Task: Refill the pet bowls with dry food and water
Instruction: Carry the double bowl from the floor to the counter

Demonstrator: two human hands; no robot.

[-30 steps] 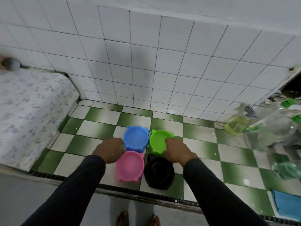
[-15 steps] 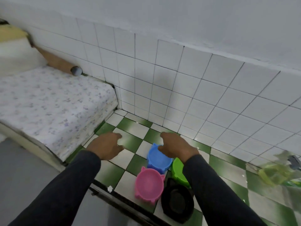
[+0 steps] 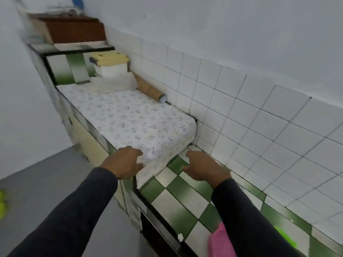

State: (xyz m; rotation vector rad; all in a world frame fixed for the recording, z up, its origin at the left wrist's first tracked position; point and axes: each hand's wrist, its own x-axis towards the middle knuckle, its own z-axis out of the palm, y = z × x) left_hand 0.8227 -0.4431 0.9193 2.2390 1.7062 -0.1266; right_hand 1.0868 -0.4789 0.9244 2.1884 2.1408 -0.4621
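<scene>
Left hand (image 3: 124, 162) and right hand (image 3: 201, 168) hover released over the bench (image 3: 178, 204), grasping nothing.

The left hand, fingers loosely spread, sits at 9 o'clock of the right, above the near corner of the flower-print pad (image 3: 133, 121). The right hand, fingers relaxed, hangs above the green-and-white checked tiles. At 5 o'clock of it, partly behind the right sleeve, the pink bowl (image 3: 217, 242) lies at the frame's lower edge; the green bowl (image 3: 285, 238) is at its 3 o'clock.
</scene>
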